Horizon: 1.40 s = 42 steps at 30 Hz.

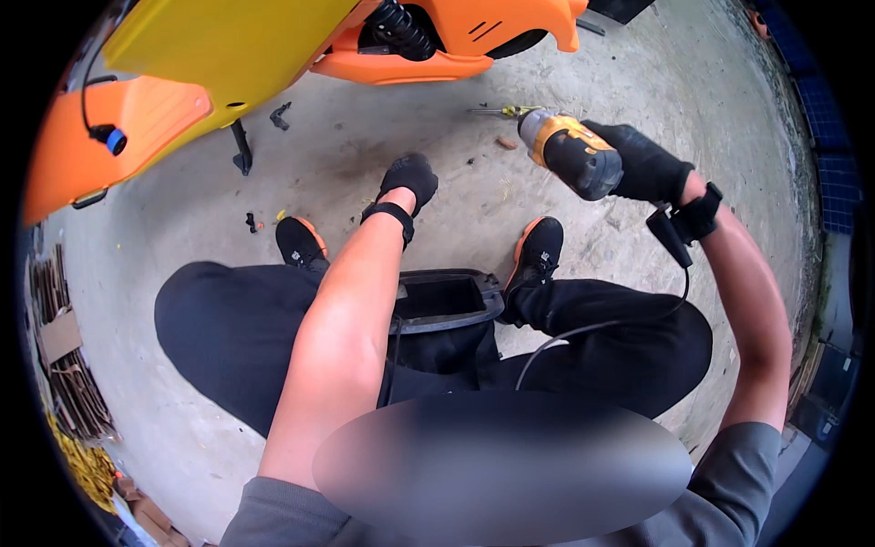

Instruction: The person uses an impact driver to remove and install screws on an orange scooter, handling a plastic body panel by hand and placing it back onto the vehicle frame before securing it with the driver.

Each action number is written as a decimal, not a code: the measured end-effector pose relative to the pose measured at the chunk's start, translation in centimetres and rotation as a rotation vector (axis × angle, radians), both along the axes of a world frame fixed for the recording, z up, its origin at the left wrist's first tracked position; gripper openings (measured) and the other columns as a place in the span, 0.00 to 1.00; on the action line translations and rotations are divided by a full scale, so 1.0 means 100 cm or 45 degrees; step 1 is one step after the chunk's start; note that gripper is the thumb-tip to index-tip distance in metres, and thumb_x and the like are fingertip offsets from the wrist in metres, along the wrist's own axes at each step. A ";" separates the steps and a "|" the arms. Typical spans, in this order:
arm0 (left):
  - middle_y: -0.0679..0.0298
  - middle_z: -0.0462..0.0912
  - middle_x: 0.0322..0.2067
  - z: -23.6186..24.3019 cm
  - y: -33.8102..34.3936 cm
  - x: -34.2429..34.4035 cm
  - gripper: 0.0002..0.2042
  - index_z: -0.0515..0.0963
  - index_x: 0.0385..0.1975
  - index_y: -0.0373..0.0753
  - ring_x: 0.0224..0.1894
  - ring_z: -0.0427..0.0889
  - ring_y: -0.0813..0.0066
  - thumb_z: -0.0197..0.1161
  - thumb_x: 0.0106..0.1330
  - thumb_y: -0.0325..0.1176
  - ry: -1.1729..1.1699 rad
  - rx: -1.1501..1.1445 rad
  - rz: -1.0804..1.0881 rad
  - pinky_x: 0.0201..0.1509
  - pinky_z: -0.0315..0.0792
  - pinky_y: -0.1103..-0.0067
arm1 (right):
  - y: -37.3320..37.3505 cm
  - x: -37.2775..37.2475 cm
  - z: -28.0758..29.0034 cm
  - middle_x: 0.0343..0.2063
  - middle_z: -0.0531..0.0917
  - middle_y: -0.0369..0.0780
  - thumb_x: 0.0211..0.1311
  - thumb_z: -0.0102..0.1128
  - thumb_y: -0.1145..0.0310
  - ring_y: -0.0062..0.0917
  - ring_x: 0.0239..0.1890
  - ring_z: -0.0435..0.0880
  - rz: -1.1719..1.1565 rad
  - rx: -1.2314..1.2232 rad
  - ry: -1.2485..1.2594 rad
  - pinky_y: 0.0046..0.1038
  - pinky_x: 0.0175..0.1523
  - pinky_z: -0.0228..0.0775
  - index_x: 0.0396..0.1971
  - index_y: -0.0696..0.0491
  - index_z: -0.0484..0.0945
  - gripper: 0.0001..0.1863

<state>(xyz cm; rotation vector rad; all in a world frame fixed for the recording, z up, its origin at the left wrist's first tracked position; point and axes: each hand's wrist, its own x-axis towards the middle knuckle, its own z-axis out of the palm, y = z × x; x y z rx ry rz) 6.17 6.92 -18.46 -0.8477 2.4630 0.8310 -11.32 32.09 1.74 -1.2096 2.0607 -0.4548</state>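
Note:
In my raised right hand (645, 164), black-gloved, is a yellow and black cordless drill (576, 153), its grey nose pointing left over the floor. The fingers wrap its handle, partly hidden behind the drill body. My left hand (410, 179), in a black glove too, hangs ahead of my left shoe with its fingers curled in. Whatever those fingers may hold is hidden under the hand. Between my knees rests a black plastic tub-shaped part (453, 321) with a raised rim. Beyond my hands stands a vehicle with a yellow panel (219, 55) and orange body parts (415, 69).
A yellow-handled screwdriver (512, 111) and a small brownish piece (506, 143) lie on the concrete floor. A black stand (241, 148) reaches down from the vehicle. At the left hangs a cable with a blue-tipped connector (115, 139). Flattened cardboard (68, 365) is stacked farther left.

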 end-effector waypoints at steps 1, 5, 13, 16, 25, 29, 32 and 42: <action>0.49 0.80 0.45 -0.012 0.008 -0.012 0.14 0.81 0.39 0.37 0.51 0.78 0.52 0.58 0.55 0.35 0.024 0.017 -0.001 0.55 0.72 0.65 | 0.003 -0.006 -0.011 0.36 0.84 0.47 0.52 0.64 0.72 0.38 0.40 0.84 -0.031 0.021 -0.060 0.32 0.46 0.74 0.50 0.53 0.74 0.23; 0.51 0.81 0.42 -0.053 0.036 -0.050 0.14 0.79 0.39 0.39 0.49 0.78 0.53 0.59 0.57 0.39 0.115 0.050 -0.024 0.53 0.72 0.64 | 0.017 -0.021 -0.082 0.39 0.83 0.48 0.53 0.63 0.64 0.43 0.45 0.81 0.010 0.186 -0.054 0.37 0.48 0.72 0.47 0.52 0.72 0.21; 0.51 0.79 0.39 -0.116 0.063 -0.089 0.12 0.76 0.41 0.41 0.45 0.79 0.52 0.59 0.59 0.37 0.109 -0.148 -0.236 0.48 0.73 0.63 | 0.012 -0.022 -0.154 0.38 0.83 0.44 0.50 0.66 0.56 0.41 0.43 0.82 -0.018 0.334 -0.271 0.37 0.44 0.72 0.48 0.49 0.72 0.26; 0.50 0.78 0.38 -0.134 0.064 -0.094 0.09 0.75 0.38 0.41 0.42 0.79 0.49 0.55 0.58 0.31 0.158 -0.200 -0.337 0.45 0.73 0.61 | 0.035 -0.015 -0.201 0.36 0.83 0.42 0.47 0.70 0.58 0.38 0.40 0.83 -0.071 -0.078 -0.199 0.34 0.44 0.73 0.47 0.50 0.74 0.26; 0.46 0.78 0.39 -0.146 0.048 -0.096 0.13 0.76 0.36 0.38 0.44 0.80 0.50 0.66 0.53 0.35 0.202 -0.247 -0.589 0.46 0.76 0.64 | 0.030 -0.002 -0.237 0.37 0.81 0.46 0.54 0.61 0.67 0.39 0.40 0.81 0.012 -0.204 0.041 0.36 0.45 0.72 0.48 0.53 0.71 0.21; 0.46 0.82 0.34 -0.113 0.032 -0.085 0.17 0.77 0.42 0.31 0.37 0.83 0.56 0.62 0.54 0.33 0.386 0.038 0.008 0.40 0.76 0.70 | 0.011 -0.008 -0.211 0.25 0.80 0.46 0.55 0.56 0.65 0.40 0.29 0.81 0.100 -0.185 -0.014 0.37 0.33 0.71 0.37 0.56 0.73 0.12; 0.58 0.80 0.34 -0.085 -0.018 -0.052 0.14 0.75 0.46 0.30 0.37 0.80 0.68 0.58 0.64 0.30 0.338 0.985 0.572 0.40 0.77 0.74 | -0.005 0.001 -0.231 0.26 0.80 0.48 0.57 0.55 0.66 0.42 0.31 0.81 0.106 -0.475 -0.165 0.38 0.34 0.72 0.39 0.57 0.73 0.13; 0.61 0.79 0.37 0.003 -0.071 -0.017 0.13 0.74 0.50 0.34 0.39 0.78 0.69 0.57 0.68 0.31 0.607 1.593 1.092 0.47 0.74 0.72 | -0.056 0.073 -0.257 0.49 0.80 0.45 0.57 0.60 0.72 0.35 0.50 0.81 0.062 -0.724 0.339 0.32 0.55 0.74 0.59 0.51 0.68 0.28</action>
